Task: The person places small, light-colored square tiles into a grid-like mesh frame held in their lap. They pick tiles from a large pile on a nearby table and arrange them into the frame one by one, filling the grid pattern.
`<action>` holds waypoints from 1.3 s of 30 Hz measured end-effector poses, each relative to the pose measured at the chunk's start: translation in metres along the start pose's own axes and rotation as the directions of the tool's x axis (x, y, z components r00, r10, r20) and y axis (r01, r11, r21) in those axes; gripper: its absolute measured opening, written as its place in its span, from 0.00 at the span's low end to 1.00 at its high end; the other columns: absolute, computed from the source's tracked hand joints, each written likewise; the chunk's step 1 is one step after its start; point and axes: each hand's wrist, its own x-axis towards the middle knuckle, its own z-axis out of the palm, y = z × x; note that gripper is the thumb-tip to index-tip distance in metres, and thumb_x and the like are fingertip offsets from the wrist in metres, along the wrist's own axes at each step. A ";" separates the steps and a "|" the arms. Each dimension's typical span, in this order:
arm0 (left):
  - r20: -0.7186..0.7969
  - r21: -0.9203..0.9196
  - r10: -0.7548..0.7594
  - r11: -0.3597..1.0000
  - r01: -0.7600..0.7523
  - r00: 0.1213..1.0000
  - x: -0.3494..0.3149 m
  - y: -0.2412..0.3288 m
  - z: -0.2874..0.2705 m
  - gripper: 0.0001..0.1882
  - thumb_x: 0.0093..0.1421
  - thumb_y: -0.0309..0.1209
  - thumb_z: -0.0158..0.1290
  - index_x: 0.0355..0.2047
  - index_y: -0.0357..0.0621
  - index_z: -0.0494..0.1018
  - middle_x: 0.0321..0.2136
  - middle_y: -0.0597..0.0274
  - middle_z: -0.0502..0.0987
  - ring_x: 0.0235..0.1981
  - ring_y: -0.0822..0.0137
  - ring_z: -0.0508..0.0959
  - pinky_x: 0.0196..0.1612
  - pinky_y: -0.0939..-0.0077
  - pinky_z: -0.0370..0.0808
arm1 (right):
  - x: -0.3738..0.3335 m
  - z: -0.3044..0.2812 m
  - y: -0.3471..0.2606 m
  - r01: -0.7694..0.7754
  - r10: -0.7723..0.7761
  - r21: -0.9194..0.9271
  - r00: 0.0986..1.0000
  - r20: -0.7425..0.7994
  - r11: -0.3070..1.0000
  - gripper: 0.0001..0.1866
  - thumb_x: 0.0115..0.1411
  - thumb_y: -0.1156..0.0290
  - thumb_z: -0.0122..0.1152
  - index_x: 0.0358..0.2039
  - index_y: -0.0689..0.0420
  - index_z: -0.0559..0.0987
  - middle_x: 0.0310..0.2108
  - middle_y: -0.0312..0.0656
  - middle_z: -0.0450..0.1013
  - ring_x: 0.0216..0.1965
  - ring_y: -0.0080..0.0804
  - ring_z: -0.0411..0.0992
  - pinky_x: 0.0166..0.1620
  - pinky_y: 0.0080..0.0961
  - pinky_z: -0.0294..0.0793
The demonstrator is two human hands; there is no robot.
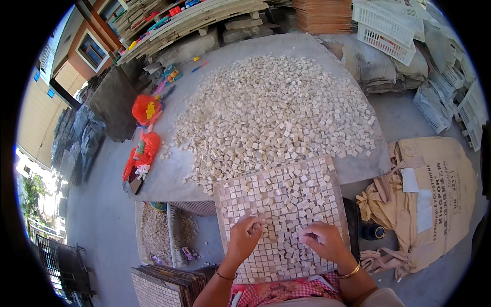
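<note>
A gridded board (236,263) lies tilted across my lap, its far end resting on the edge of the heaped table. Small pale stone cubes sit in many of its squares, and loose stone cubes (294,212) are scattered over its middle and right side. My left hand (244,236) is over the left half with fingers curled and pinched together at the cubes. Over the right half, my right hand (325,241) is curled, thumb and forefinger close together beside loose cubes. What either hand's fingertips hold is too small to make out.
A large pile of stone cubes (271,107) covers the grey table (158,187). Red plastic toys (148,146) lie at its left edge. Below left are a white crate (176,240) and stacked gridded boards (153,286). A tan sack (434,189) and a dark bottle (372,232) are at right.
</note>
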 end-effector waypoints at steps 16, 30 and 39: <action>-0.193 0.322 0.115 0.945 -0.048 0.975 -0.039 -0.016 0.036 0.09 0.49 0.27 0.56 0.32 0.41 0.72 0.26 0.55 0.73 0.28 0.52 0.73 0.30 0.63 0.71 | 0.002 0.028 -0.014 0.014 0.007 -0.140 0.989 0.146 0.990 0.06 0.53 0.70 0.60 0.29 0.59 0.76 0.25 0.45 0.72 0.26 0.42 0.71 0.31 0.30 0.70; 0.216 -0.880 -0.291 0.356 0.315 0.932 -0.055 -0.035 -0.011 0.03 0.58 0.27 0.49 0.31 0.42 0.67 0.29 0.64 0.72 0.30 0.74 0.72 0.32 0.81 0.71 | 0.061 0.071 -0.006 0.337 -0.186 -0.567 0.933 0.308 0.752 0.10 0.51 0.72 0.59 0.35 0.58 0.74 0.34 0.44 0.70 0.32 0.42 0.71 0.34 0.32 0.71; 0.374 -0.927 -0.243 -0.120 0.355 0.895 -0.090 -0.059 -0.009 0.04 0.60 0.25 0.44 0.33 0.39 0.68 0.30 0.62 0.71 0.30 0.72 0.72 0.34 0.82 0.71 | 0.087 0.061 -0.016 0.213 -0.113 -0.488 0.968 0.226 0.847 0.10 0.49 0.74 0.60 0.34 0.58 0.75 0.31 0.45 0.70 0.33 0.43 0.70 0.34 0.32 0.71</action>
